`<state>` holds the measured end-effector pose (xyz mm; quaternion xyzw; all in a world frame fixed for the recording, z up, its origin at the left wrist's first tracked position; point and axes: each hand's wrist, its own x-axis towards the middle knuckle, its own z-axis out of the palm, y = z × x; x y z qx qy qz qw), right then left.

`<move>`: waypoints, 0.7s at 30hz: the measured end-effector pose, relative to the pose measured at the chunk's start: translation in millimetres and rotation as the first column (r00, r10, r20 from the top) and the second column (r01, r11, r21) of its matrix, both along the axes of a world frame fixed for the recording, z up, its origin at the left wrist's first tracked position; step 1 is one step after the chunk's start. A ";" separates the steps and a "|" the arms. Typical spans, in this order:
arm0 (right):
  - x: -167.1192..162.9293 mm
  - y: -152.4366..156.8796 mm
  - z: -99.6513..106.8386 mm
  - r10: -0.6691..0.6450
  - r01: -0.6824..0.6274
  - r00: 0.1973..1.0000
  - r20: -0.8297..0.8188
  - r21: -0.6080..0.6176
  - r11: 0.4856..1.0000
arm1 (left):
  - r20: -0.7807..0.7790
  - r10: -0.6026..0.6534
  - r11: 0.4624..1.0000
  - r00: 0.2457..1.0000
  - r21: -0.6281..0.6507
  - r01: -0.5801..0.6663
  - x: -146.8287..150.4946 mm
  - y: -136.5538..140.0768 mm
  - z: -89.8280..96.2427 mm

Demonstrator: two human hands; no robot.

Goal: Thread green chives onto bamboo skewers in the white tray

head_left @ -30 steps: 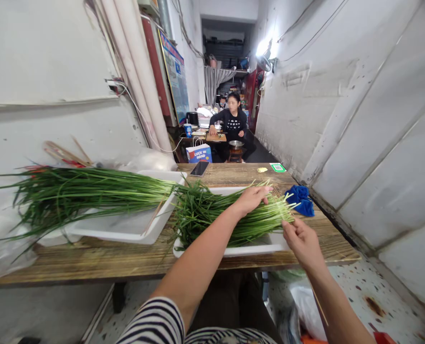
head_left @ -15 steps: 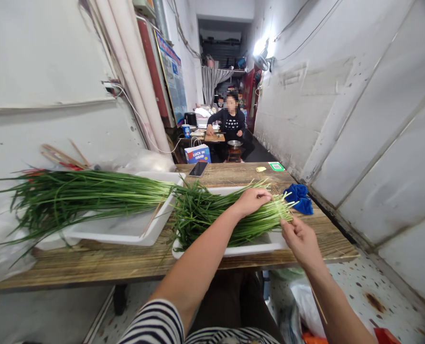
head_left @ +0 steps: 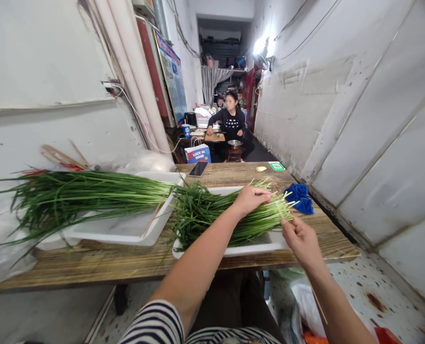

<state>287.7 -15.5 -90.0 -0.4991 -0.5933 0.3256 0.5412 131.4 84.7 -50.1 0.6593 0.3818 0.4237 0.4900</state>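
My left hand (head_left: 253,200) lies over the stem ends of a bunch of Chinese chives (head_left: 223,217), its thumb and fingers pinched together on pale stalks. The bunch rests in a white tray (head_left: 234,251), green leaves to the left and cut ends to the right. At the lower right of those ends, my right hand (head_left: 300,236) is closed around a thin wooden skewer (head_left: 317,298). The skewer's tail sticks out below my wrist; its front part is hidden by my fingers and the stalks.
Another white tray (head_left: 158,229) on the left holds more chives (head_left: 101,191) and a few skewers. A phone (head_left: 198,169), a blue cloth (head_left: 299,198) and a green QR card (head_left: 276,166) lie on the wooden table (head_left: 126,267). Beyond it a person (head_left: 230,122) sits at a cutting board (head_left: 214,137).
My hands stay in almost the same spots on the chives, with only tiny finger shifts. The seated person's head has turned slightly.
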 end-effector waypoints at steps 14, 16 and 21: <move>-0.1 1.0 -1.0 0.010 -0.010 1.000 0.000 0.004 1.000 | 0.024 0.020 1.000 1.000 -0.011 -0.020 0.7 -1.3 1.1; 0.6 1.8 -2.0 0.016 -0.016 1.000 -0.006 0.003 1.000 | 0.022 0.021 1.000 1.000 -0.009 -0.021 0.5 -1.8 2.0; 3.0 3.6 -6.0 0.012 -0.012 1.000 -0.009 -0.013 1.000 | 0.026 0.035 0.999 0.999 -0.023 -0.034 -0.1 -2.7 3.2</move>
